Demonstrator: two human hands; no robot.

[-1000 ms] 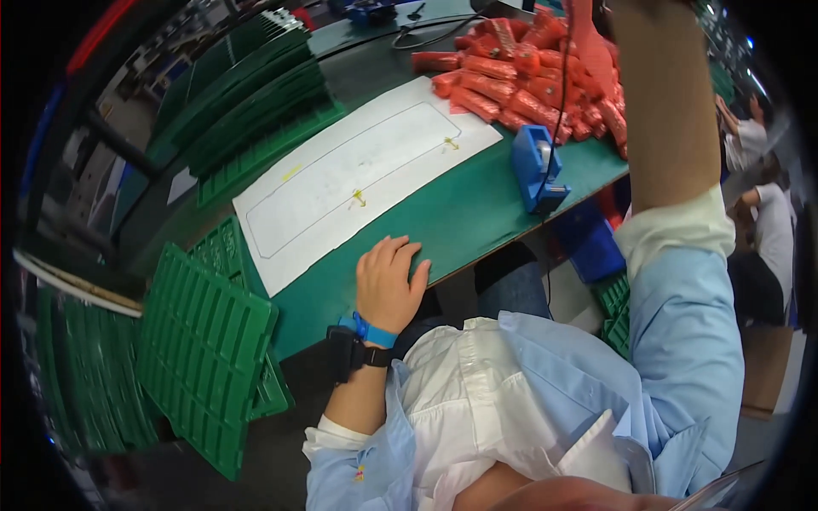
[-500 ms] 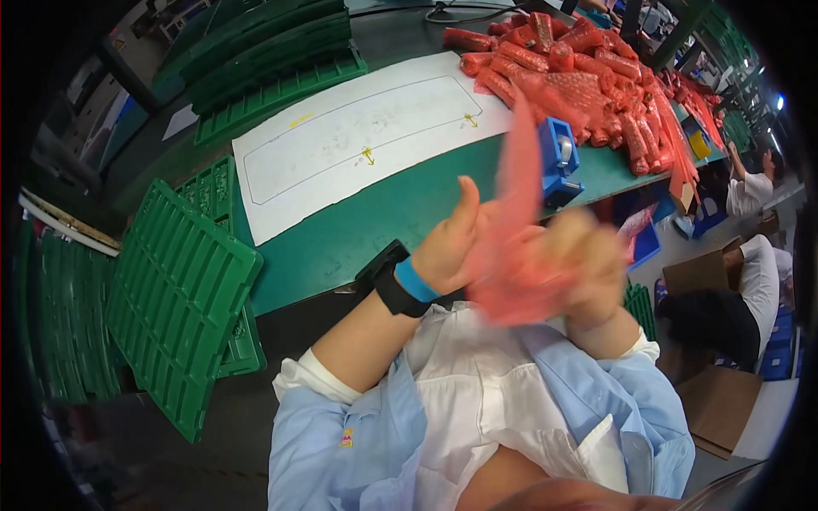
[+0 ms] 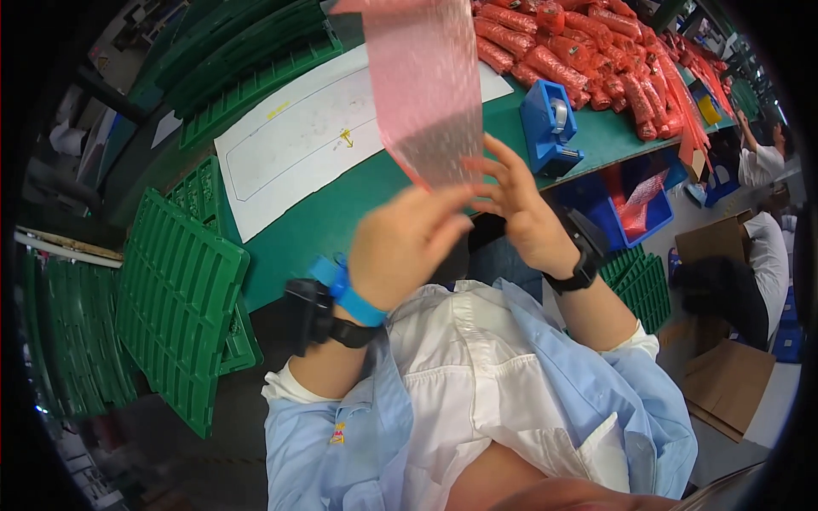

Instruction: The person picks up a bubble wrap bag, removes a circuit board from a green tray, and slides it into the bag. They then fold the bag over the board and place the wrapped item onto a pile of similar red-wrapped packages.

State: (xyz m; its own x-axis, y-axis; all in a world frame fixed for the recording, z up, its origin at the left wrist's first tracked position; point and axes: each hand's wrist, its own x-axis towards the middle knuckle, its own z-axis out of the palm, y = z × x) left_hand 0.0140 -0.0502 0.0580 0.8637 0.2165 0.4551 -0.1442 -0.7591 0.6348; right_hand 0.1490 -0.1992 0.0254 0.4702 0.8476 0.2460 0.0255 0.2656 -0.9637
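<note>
A translucent pink bubble-wrap bag hangs upright in front of me, above the green table. My left hand pinches its lower edge from the left. My right hand touches the same lower edge from the right, fingers spread around it. Both wrists carry dark bands, and the left one also has a blue strap.
A white paper sheet lies on the table. A blue tape dispenser stands at the table's edge, with a heap of red wrapped rolls behind it. Green plastic trays stand at the left. A blue bin and other seated people are at the right.
My right arm came down from the red heap with the pink bag. My left hand left the table edge and joined it; the bag now hangs flat and higher.
</note>
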